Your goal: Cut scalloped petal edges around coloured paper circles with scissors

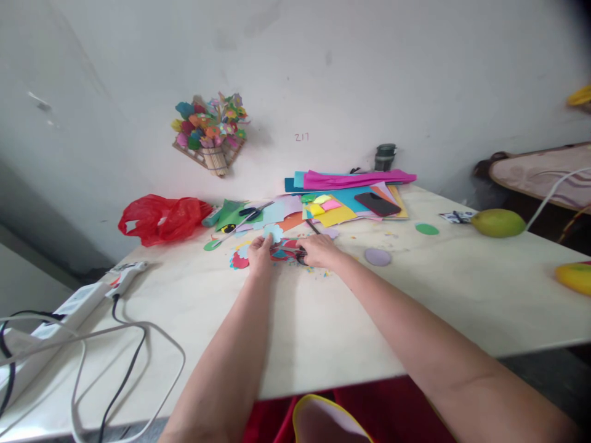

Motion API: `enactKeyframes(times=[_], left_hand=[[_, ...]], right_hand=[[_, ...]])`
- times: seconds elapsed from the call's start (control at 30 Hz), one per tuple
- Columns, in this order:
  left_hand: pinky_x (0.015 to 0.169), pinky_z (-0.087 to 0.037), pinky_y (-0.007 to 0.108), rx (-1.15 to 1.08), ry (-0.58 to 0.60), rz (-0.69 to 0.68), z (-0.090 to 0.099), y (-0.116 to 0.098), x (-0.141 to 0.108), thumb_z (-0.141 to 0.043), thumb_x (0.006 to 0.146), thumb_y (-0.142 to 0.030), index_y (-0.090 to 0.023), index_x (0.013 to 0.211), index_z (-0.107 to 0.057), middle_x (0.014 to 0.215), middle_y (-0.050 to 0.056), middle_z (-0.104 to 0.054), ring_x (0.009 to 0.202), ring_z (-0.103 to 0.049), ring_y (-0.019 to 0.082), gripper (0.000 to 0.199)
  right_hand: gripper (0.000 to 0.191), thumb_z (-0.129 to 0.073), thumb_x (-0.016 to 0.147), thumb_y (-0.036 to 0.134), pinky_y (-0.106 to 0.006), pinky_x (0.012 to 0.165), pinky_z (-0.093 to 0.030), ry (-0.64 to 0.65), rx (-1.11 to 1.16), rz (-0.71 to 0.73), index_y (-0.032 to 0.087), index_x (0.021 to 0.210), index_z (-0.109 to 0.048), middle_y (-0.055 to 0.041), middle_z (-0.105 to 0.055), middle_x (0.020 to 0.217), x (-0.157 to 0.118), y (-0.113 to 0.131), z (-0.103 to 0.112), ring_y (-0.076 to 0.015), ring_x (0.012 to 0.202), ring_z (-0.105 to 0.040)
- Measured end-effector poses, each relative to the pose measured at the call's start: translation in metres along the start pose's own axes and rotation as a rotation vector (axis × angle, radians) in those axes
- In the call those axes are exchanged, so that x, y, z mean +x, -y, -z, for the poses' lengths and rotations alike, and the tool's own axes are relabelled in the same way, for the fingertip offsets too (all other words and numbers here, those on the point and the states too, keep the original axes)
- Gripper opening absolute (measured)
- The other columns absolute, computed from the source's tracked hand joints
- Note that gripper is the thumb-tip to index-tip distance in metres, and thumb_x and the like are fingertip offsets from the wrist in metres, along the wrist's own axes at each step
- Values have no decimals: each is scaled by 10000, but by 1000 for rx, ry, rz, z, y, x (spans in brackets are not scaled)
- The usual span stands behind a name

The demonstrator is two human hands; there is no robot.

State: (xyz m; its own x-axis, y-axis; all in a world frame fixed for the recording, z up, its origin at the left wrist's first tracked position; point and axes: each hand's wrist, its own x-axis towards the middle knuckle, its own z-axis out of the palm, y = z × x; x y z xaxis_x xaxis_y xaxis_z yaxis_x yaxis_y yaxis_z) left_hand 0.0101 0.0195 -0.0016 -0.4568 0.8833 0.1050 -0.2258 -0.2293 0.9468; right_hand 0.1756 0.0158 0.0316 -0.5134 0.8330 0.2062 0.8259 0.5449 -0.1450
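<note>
My left hand [261,251] pinches a light blue paper piece [273,233] with a scalloped edge. To its right, my right hand [317,251] is closed round the dark handles of a pair of scissors [301,255], whose blades point left toward my left hand. Beneath and beside the hands lie red, yellow and blue paper shapes [240,259], with small scraps scattered around. A lilac paper circle [377,256] rests to the right of my right hand, and a green paper oval [427,229] lies farther right.
Coloured sheets [364,200] with a phone [377,204] on them lie at the back. A red plastic bag [164,219] is back left. Power strips [69,314] and cables are at left. A green-yellow fruit [497,223] is at right; paper flowers [212,126] hang on the wall.
</note>
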Motion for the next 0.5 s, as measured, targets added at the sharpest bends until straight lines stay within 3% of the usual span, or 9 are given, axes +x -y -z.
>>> enactKeyframes(times=[0.1,0.23,0.37,0.5], left_hand=[[547,-435,236,-10,-48,-49,-1,-1,-1,-767,532,-461,-197,573,-430,482,-74,-448,475,-493,83,430],[511,-368,217,-17,-64,-110,0,-2,-1,-717,594,-475,-199,574,-403,481,-84,-397,449,-387,56,418],[464,-279,215,34,-9,-92,2,-1,2,-673,638,-450,-202,595,-398,476,-91,-331,432,-308,57,373],[459,-270,211,74,72,-39,2,1,5,-657,637,-430,-202,617,-410,488,-88,-340,442,-314,66,337]], right_hand=[[344,-677,676,321,-286,663,-409,2,165,-86,270,1016,-695,-49,-717,934,3,-13,2,-241,864,-637],[348,-667,667,258,-257,621,-404,-59,326,-200,270,1014,-692,-11,-711,876,7,-31,5,-201,814,-634],[316,-642,710,301,-284,679,-422,-201,274,-357,250,1018,-685,-50,-705,972,8,-44,5,-235,905,-628],[314,-604,749,313,-309,719,-441,-187,155,-518,239,1047,-667,-76,-693,1037,6,-55,6,-255,975,-626]])
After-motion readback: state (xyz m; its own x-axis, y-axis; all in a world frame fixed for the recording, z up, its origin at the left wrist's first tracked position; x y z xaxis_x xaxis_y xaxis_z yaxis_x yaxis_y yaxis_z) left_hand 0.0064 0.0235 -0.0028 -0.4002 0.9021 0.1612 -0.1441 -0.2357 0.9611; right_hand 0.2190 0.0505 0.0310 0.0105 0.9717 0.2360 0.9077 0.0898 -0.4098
